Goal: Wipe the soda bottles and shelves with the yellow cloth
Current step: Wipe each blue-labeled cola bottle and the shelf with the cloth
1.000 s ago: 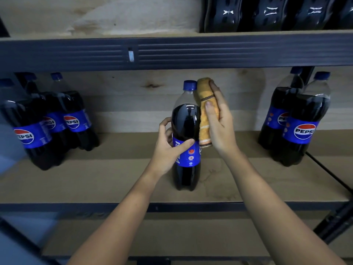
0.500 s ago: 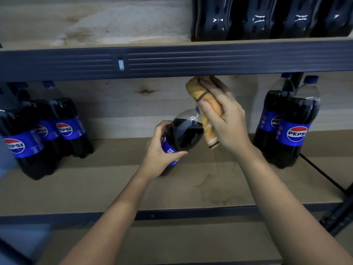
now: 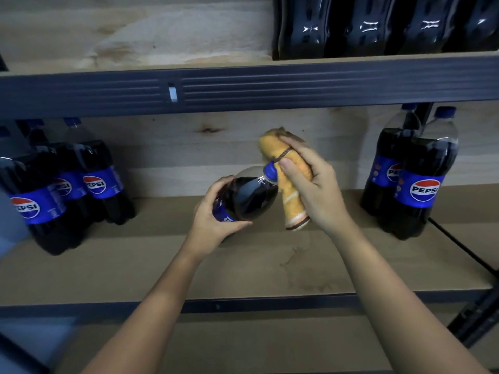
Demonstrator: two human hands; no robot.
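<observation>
A dark soda bottle (image 3: 249,197) with a blue label and blue cap is tilted towards me above the middle shelf (image 3: 243,265). My left hand (image 3: 216,217) grips it around the label. My right hand (image 3: 310,184) holds the folded yellow cloth (image 3: 290,190) just right of the bottle, and the cloth touches the cap and neck. The bottle's lower part is hidden behind my left hand.
Three soda bottles (image 3: 62,190) stand at the left of the middle shelf and two more (image 3: 415,176) at the right. Several dark bottles (image 3: 378,25) fill the upper shelf's right side above a dark metal beam (image 3: 243,90). A stain (image 3: 302,273) marks the shelf board.
The bottle went from standing upright on the shelf to being tipped towards me in my left hand. My right hand with the cloth has moved to the cap.
</observation>
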